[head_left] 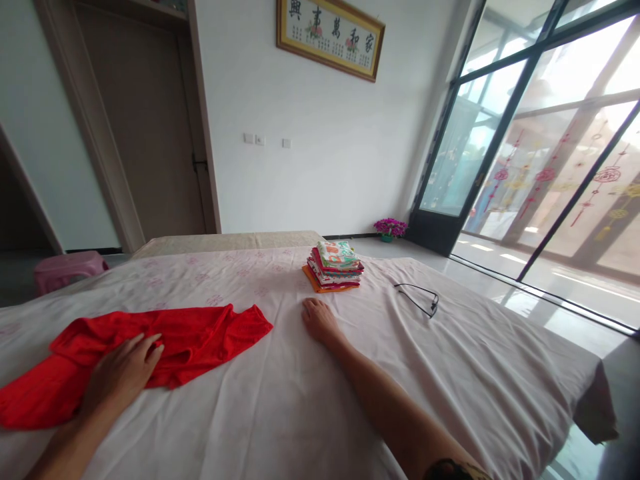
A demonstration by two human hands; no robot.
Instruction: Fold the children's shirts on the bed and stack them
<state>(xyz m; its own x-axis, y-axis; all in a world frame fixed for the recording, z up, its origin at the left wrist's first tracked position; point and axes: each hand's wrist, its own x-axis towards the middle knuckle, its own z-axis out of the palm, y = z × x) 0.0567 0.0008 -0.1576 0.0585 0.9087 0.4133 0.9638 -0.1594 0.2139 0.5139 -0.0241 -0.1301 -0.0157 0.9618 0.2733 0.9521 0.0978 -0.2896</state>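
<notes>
A red garment (195, 333), possibly a folded top, lies spread on the left of the white bedsheet (225, 427). My left hand (125, 367) rests palm down on it, with the fingers stretched out over the cloth. Further right, my right hand (320, 319) lies on the sheet, fingers pointing away from me and nothing visible in them. Just beyond that hand stands a neat stack of folded cloths (336, 268), with orange at the bottom and a white patterned piece on top.
Black-framed glasses (423, 299) lie right of the stack. A pink plastic stool (70, 270) stands at the left, and purple flowers (390, 228) sit on the floor by the glass door (450, 153). The sheet's edge drops off at the right.
</notes>
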